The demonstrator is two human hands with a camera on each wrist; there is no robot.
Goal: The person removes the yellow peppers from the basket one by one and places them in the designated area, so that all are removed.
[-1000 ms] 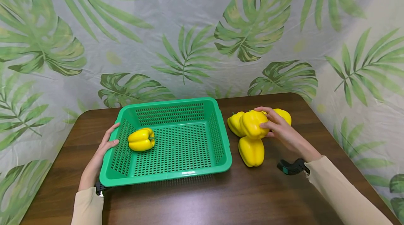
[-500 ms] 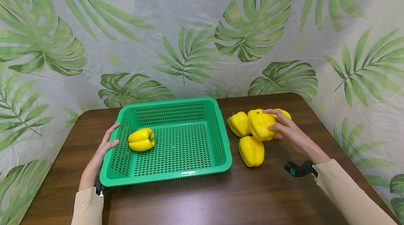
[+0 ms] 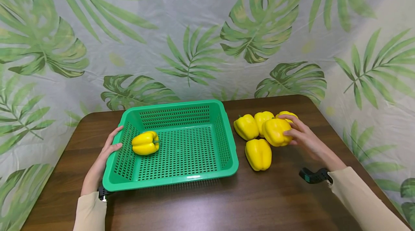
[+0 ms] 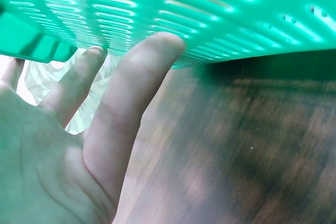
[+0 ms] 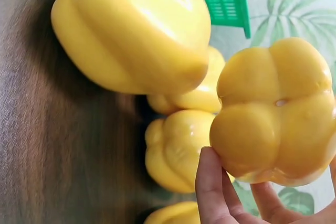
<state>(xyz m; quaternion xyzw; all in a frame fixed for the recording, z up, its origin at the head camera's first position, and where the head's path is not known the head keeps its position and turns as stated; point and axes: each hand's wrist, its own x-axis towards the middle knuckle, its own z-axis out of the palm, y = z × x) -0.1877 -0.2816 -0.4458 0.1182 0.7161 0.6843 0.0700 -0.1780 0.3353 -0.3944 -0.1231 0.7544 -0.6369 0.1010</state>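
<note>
My right hand (image 3: 303,135) grips a yellow bell pepper (image 3: 277,132) above the table's right side, fingertips on its right side. In the right wrist view its lobed bottom (image 5: 273,111) faces the camera. Close below it lies a single yellow bell pepper (image 3: 258,154). Further yellow bell peppers (image 3: 245,127) sit behind it, one partly hidden by the right hand. On the left, my left hand (image 3: 100,160) touches the outer left wall of a green plastic basket (image 3: 170,179), its fingers nearly straight in the left wrist view. Inside the basket a yellow bell pepper (image 3: 144,143) lies on its side.
Brown wooden table (image 3: 207,205) extends in front of the basket and past the peppers to the right. A leaf-printed cloth (image 3: 194,36) hangs behind the table's back edge. Black straps (image 3: 312,175) sit at both wrists.
My right hand has moved rightward with the held pepper, leaving the peppers behind it more exposed. The left hand and the basket have stayed in place.
</note>
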